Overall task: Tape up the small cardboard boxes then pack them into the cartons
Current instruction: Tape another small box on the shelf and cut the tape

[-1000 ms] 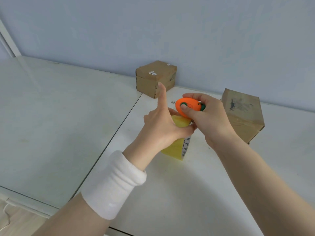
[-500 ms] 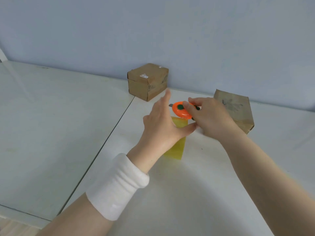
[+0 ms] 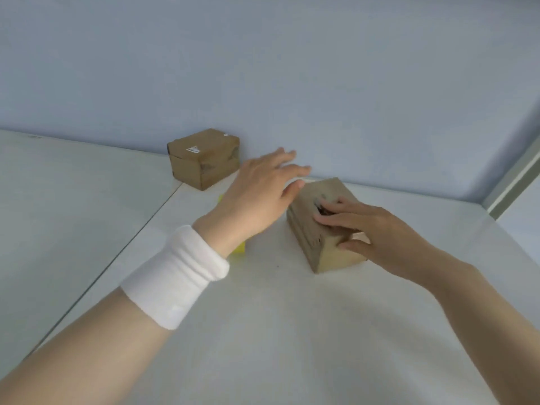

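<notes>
While the right hand point(image 3: 377, 232) is gripping the near cardboard box point(image 3: 306, 226), lying lengthwise near-to-far on the worktop point(image 3: 263, 331), the left hand point(image 3: 257, 194) is hovering open beside it.

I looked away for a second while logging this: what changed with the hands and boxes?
The right hand let go of the orange cutter, now out of sight, and moved right to grip the near cardboard box. The left hand released the yellow item and reaches forward, fingers straight. The far cardboard box stayed by the wall.
</notes>
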### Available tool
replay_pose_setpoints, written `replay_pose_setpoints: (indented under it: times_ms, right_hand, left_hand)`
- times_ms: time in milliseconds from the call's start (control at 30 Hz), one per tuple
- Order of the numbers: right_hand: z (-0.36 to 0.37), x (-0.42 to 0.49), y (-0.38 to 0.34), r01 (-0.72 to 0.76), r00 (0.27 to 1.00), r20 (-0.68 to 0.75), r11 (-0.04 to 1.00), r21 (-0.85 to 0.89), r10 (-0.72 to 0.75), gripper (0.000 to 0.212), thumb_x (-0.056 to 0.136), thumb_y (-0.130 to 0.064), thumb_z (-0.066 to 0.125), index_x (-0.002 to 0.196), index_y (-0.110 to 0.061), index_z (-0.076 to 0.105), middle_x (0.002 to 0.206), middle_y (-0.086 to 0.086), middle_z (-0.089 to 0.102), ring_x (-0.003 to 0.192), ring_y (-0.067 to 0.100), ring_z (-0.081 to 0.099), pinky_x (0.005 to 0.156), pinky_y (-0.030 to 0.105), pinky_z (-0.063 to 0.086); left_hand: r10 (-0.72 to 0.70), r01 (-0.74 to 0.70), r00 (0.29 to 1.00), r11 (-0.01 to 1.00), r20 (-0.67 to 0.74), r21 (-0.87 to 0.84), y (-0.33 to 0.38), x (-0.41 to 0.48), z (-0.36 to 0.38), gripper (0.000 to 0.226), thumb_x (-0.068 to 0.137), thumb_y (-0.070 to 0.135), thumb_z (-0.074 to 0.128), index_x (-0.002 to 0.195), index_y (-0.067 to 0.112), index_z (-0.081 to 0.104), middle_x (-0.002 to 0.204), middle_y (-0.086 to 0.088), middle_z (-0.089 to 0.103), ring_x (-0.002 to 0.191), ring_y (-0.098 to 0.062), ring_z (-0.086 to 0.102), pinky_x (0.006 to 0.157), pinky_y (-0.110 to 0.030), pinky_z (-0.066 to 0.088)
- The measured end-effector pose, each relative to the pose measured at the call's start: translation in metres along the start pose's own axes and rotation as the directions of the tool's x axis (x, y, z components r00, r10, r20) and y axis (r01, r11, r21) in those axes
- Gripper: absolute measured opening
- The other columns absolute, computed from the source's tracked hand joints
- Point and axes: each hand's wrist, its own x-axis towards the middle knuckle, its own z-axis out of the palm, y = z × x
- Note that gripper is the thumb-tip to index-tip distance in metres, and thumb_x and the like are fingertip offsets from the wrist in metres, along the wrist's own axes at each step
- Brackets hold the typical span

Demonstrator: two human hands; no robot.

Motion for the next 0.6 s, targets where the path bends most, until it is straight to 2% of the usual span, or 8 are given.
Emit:
replay_pose_setpoints:
  times_ms: [67, 167, 233, 300, 367, 467, 533, 600]
  right_hand:
    - [-0.019, -0.021, 0.015, 0.051, 0.993, 0.101, 0.995, 0.084, -0.060, 0.063, 0.086, 0.002, 0.061, 0.124, -0.045, 0.046, 0.139, -0.027, 0.038, 0.136, -0.005, 0.029, 0.117, 0.028, 0.014]
    - [-0.043, -0.042, 0.042, 0.016, 0.978, 0.205, 0.994, 0.104, -0.037, 0.053, 0.090, 0.001, 0.055, 0.118, -0.044, 0.055, 0.131, -0.036, 0.044, 0.126, -0.017, 0.035, 0.118, 0.028, 0.002]
    - [-0.050, -0.049, 0.053, -0.033, 0.984, 0.177, 0.992, 0.125, 0.010, 0.038, 0.093, -0.012, 0.051, 0.110, -0.044, 0.061, 0.122, -0.038, 0.052, 0.118, -0.017, 0.043, 0.115, 0.018, 0.014]
    - [-0.048, -0.053, 0.056, -0.100, 0.993, 0.081, 0.972, 0.215, 0.084, 0.028, 0.095, -0.027, 0.046, 0.100, -0.049, 0.063, 0.109, -0.041, 0.057, 0.106, -0.018, 0.049, 0.094, -0.001, 0.026]
    - [-0.042, -0.053, 0.053, -0.148, 0.985, -0.037, 0.943, 0.298, 0.166, 0.023, 0.095, -0.038, 0.042, 0.108, -0.046, 0.060, 0.115, -0.042, 0.052, 0.105, -0.018, 0.046, 0.080, -0.007, 0.027]
    - [-0.029, -0.037, 0.046, -0.187, 0.982, -0.007, 0.967, 0.173, 0.191, 0.048, 0.099, -0.041, 0.029, 0.145, -0.027, 0.029, 0.149, -0.018, 0.026, 0.139, -0.001, 0.014, 0.097, 0.007, 0.016]
    - [-0.017, -0.022, 0.041, -0.172, 0.984, 0.056, 0.984, 0.054, 0.169, 0.055, 0.101, -0.036, 0.021, 0.150, -0.014, 0.009, 0.158, -0.004, 0.008, 0.144, 0.009, -0.008, 0.111, 0.023, 0.004]
    - [-0.002, -0.015, 0.039, -0.161, 0.981, 0.102, 0.985, -0.062, 0.166, 0.055, 0.102, -0.034, 0.016, 0.150, -0.012, 0.002, 0.159, 0.000, -0.001, 0.144, 0.013, -0.013, 0.115, 0.030, -0.002]
  left_hand:
    - [0.041, -0.034, 0.986, 0.998, 0.159, -0.048, 0.021, 0.008, 0.015, 0.037, 0.098, 0.031, 0.043, 0.134, 0.030, 0.050, 0.152, 0.001, 0.032, 0.142, -0.013, 0.022, 0.110, -0.031, 0.021]
    - [-0.036, 0.081, 0.949, 0.988, 0.312, -0.131, 0.042, 0.011, 0.040, 0.035, 0.097, 0.034, 0.043, 0.131, 0.028, 0.053, 0.152, 0.002, 0.031, 0.140, -0.012, 0.025, 0.108, -0.025, 0.021]
    - [-0.038, 0.077, 0.960, 0.989, 0.278, -0.129, 0.051, 0.002, 0.054, 0.033, 0.097, 0.034, 0.043, 0.125, 0.024, 0.056, 0.142, 0.001, 0.043, 0.134, -0.012, 0.029, 0.097, -0.016, 0.023]
    - [-0.076, 0.087, 0.980, 0.995, 0.186, -0.052, 0.059, -0.010, 0.060, 0.031, 0.094, 0.038, 0.046, 0.120, 0.024, 0.056, 0.127, 0.003, 0.048, 0.123, -0.012, 0.033, 0.080, -0.013, 0.020]
    - [-0.121, 0.119, 0.988, 0.993, 0.095, 0.024, 0.065, -0.012, 0.058, 0.029, 0.092, 0.039, 0.049, 0.114, 0.023, 0.059, 0.128, 0.001, 0.047, 0.122, -0.016, 0.037, 0.087, -0.021, 0.026]
    - [-0.120, 0.119, 0.993, 0.991, 0.019, 0.054, 0.078, 0.003, 0.053, 0.032, 0.097, 0.031, 0.041, 0.123, 0.019, 0.056, 0.149, -0.004, 0.033, 0.141, -0.020, 0.022, 0.110, -0.032, 0.016]
    - [-0.121, 0.108, 0.979, 0.990, 0.164, 0.086, 0.082, 0.014, 0.059, 0.044, 0.101, 0.029, 0.028, 0.143, 0.018, 0.035, 0.157, -0.002, 0.016, 0.146, -0.016, 0.004, 0.115, -0.036, 0.004]
    - [-0.178, 0.142, 0.906, 0.982, 0.384, 0.121, 0.082, 0.015, 0.069, 0.048, 0.103, 0.030, 0.018, 0.150, 0.020, 0.015, 0.159, 0.002, 0.006, 0.146, -0.013, -0.003, 0.116, -0.040, -0.002]
